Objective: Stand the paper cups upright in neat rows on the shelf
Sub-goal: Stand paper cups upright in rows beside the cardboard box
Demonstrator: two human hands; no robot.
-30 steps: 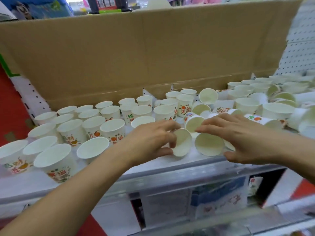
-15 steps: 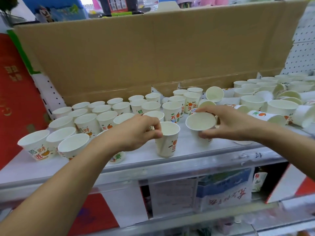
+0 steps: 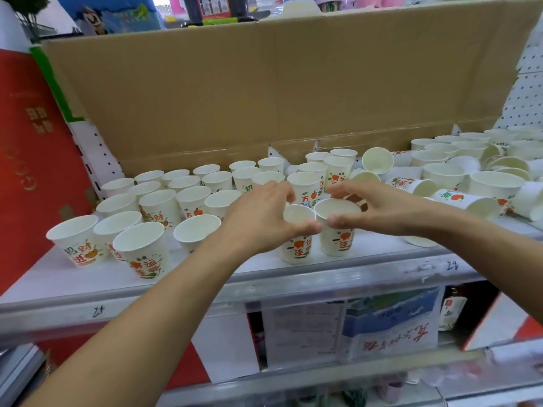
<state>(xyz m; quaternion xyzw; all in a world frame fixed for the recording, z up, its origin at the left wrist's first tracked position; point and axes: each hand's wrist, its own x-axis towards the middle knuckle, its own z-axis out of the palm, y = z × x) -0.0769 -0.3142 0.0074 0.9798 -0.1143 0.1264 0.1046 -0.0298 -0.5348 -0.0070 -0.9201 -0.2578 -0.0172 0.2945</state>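
Note:
Two white paper cups with orange print stand upright side by side near the front of the white shelf (image 3: 338, 268). My left hand (image 3: 258, 218) grips the rim of the left cup (image 3: 296, 248) from above. My right hand (image 3: 379, 210) grips the rim of the right cup (image 3: 336, 239), thumb in front and fingers behind. To the left, several upright cups (image 3: 164, 207) stand in rows. On the right lies a jumble of cups (image 3: 458, 198), some tipped on their sides, some upright.
A large brown cardboard sheet (image 3: 279, 89) stands behind the cups as a back wall. A red panel (image 3: 26, 160) borders the shelf on the left, white pegboard (image 3: 523, 98) on the right. Packaged goods (image 3: 388, 327) sit on the shelf below.
Both hands have stood their cups upright from lying on their sides. The two cups now stand close together at the shelf front, and the view has shifted left.

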